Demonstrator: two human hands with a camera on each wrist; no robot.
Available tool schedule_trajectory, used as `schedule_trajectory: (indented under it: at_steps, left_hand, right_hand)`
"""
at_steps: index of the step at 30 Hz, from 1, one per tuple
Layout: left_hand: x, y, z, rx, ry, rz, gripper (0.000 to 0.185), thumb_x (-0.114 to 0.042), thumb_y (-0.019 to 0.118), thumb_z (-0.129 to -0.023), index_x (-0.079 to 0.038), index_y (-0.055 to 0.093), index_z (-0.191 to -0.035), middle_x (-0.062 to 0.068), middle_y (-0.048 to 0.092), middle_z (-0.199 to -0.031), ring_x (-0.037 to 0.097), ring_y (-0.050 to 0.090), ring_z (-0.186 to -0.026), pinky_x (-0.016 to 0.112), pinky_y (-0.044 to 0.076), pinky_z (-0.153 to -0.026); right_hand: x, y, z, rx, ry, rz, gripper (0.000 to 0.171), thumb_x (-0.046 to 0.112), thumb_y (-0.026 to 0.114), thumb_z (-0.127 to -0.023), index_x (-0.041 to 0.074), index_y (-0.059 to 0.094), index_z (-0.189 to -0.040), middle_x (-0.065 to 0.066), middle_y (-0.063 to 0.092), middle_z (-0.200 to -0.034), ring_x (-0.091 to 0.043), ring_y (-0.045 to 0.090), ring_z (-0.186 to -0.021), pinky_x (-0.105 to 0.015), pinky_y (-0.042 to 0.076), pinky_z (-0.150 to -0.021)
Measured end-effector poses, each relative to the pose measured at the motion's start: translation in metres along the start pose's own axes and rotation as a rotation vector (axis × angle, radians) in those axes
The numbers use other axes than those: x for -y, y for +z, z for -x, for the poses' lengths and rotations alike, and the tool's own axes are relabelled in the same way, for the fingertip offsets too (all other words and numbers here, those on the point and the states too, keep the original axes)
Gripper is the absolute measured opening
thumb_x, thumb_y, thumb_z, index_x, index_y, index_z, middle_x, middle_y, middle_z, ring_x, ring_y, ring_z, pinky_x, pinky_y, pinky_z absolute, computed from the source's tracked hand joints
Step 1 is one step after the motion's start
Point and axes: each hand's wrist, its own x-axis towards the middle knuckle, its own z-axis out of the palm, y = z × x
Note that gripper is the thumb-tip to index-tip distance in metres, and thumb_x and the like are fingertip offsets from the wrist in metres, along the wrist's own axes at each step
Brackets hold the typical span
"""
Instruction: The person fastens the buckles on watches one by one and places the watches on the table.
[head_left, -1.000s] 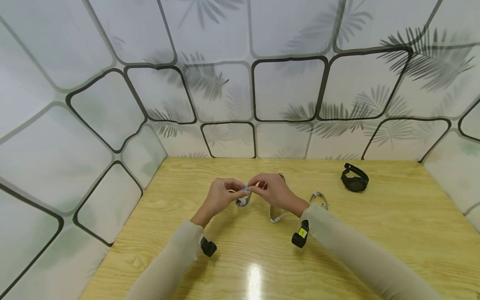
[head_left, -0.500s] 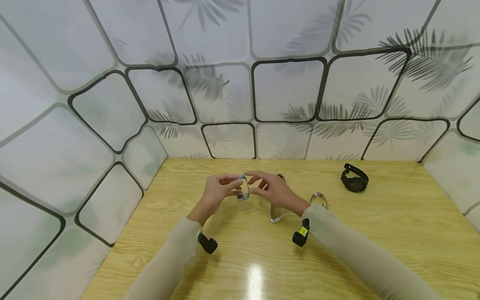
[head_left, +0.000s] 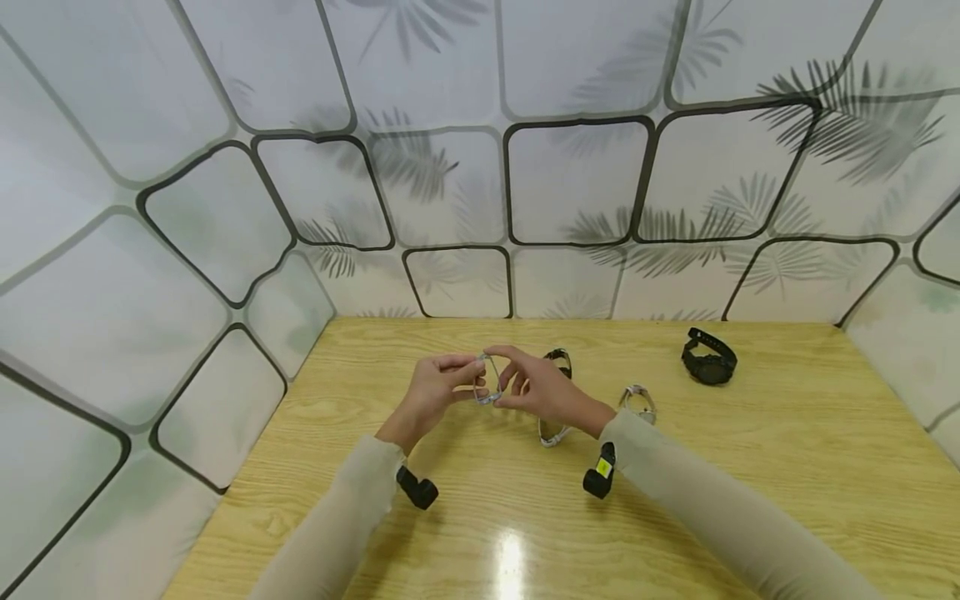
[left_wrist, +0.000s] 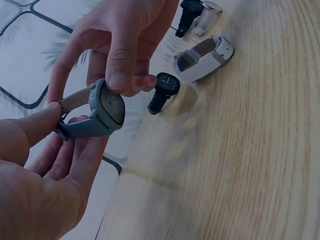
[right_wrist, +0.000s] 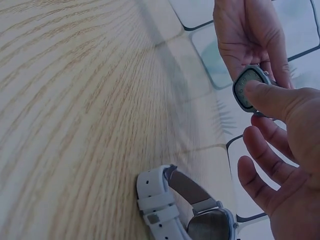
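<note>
A blue-grey wristwatch (head_left: pixel 486 400) with its strap closed in a loop is held up above the table between both hands. My left hand (head_left: pixel 429 390) pinches the strap near the buckle between thumb and fingers. My right hand (head_left: pixel 551 387) spans the loop. In the right wrist view its thumb lies on the dial of the wristwatch (right_wrist: pixel 245 90), while the left wrist view has one of its fingers reaching the strap's buckle end. The other right fingers curl loosely beside the watch. Part of the strap is hidden behind the fingers.
On the wooden table (head_left: pixel 525 500), a white-strapped watch (right_wrist: pixel 157 200) stands below my right hand, with a small black watch (left_wrist: pixel 167 87) behind it. Farther right are a light-strapped watch (head_left: pixel 637 404) and a large black watch (head_left: pixel 708 358). A patterned curtain (head_left: pixel 570 175) borders the back.
The hands came apart from the strap's top, showing the loop. The watch has turned in the left hand, and the right hand now has its thumb on the case.
</note>
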Motion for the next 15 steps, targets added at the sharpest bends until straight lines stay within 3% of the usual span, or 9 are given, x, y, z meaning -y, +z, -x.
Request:
schedule_trajectory:
  at_steps: [5, 11, 15]
  left_hand:
    - [0.005, -0.004, 0.000, 0.031, 0.029, -0.042, 0.033, -0.007, 0.071, -0.098, 0.007, 0.066, -0.128, 0.024, 0.072, -0.116, 0.022, 0.074, -0.094, 0.045, 0.060, -0.091]
    - [0.009, -0.013, 0.004, 0.167, 0.143, -0.319, 0.067, -0.002, 0.079, -0.090, -0.007, 0.050, -0.151, 0.018, 0.060, -0.142, 0.034, 0.066, -0.118, 0.040, 0.059, -0.092]
    - [0.011, -0.014, 0.005, 0.201, 0.231, -0.436, 0.073, 0.000, 0.082, -0.086, -0.008, 0.049, -0.151, 0.017, 0.057, -0.146, 0.041, 0.062, -0.121, 0.040, 0.059, -0.091]
  right_hand:
    - [-0.004, -0.001, 0.000, 0.016, 0.016, -0.010, 0.075, 0.020, 0.080, -0.093, 0.022, 0.040, -0.157, 0.002, 0.070, -0.102, -0.009, 0.067, -0.081, -0.031, 0.058, -0.077]
    - [-0.009, -0.008, -0.003, 0.045, 0.059, -0.103, 0.075, 0.021, 0.079, -0.094, 0.016, 0.039, -0.158, 0.001, 0.069, -0.100, -0.014, 0.069, -0.081, -0.034, 0.059, -0.076]
    - [-0.010, -0.011, -0.005, 0.064, 0.082, -0.173, 0.074, 0.020, 0.079, -0.094, 0.012, 0.040, -0.157, -0.004, 0.070, -0.100, -0.025, 0.071, -0.084, -0.037, 0.059, -0.073]
